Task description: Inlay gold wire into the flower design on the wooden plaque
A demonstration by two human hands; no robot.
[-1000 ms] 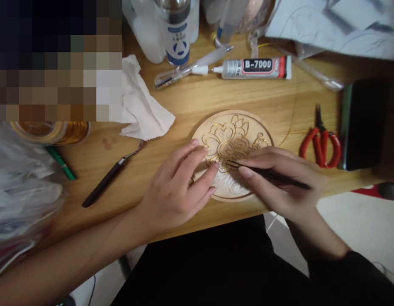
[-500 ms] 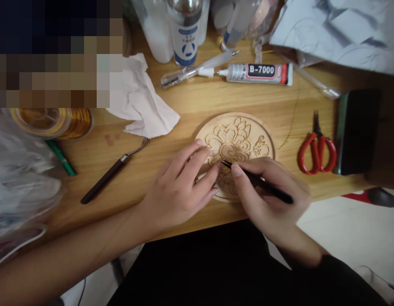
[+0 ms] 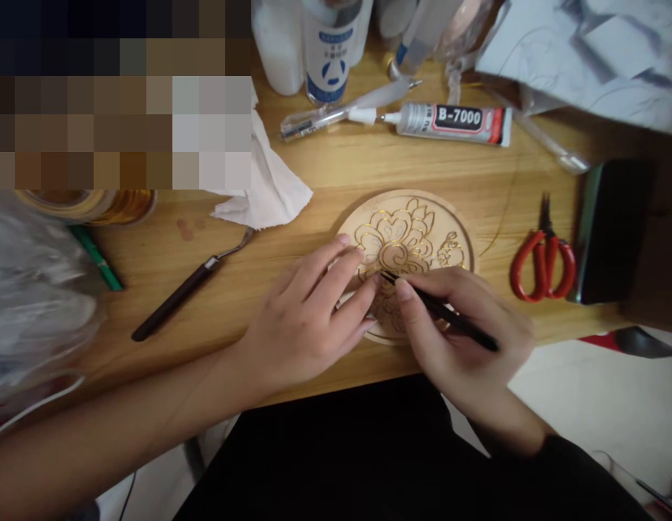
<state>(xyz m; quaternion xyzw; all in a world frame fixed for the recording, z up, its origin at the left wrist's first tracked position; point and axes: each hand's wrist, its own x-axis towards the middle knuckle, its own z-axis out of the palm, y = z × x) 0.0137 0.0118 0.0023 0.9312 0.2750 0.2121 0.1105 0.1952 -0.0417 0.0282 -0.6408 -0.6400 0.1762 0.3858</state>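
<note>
A round wooden disc carved with a flower, its grooves lined with gold wire, lies near the table's front edge. My left hand rests on the disc's left side, fingers stretched out and fingertips pressing the carving. My right hand grips a thin black tool like a pen. Its tip touches the carving just beside my left fingertips. The lower part of the disc is hidden under both hands.
Red scissors and a dark phone lie to the right. A B-7000 glue tube, a clear pen and bottles stand behind. A crumpled tissue, a dark-handled spatula tool, a gold wire spool and a plastic bag are left.
My right hand drew in toward my left and tilted the black tool more steeply. The tip stays on the carving. My left hand has hardly moved.
</note>
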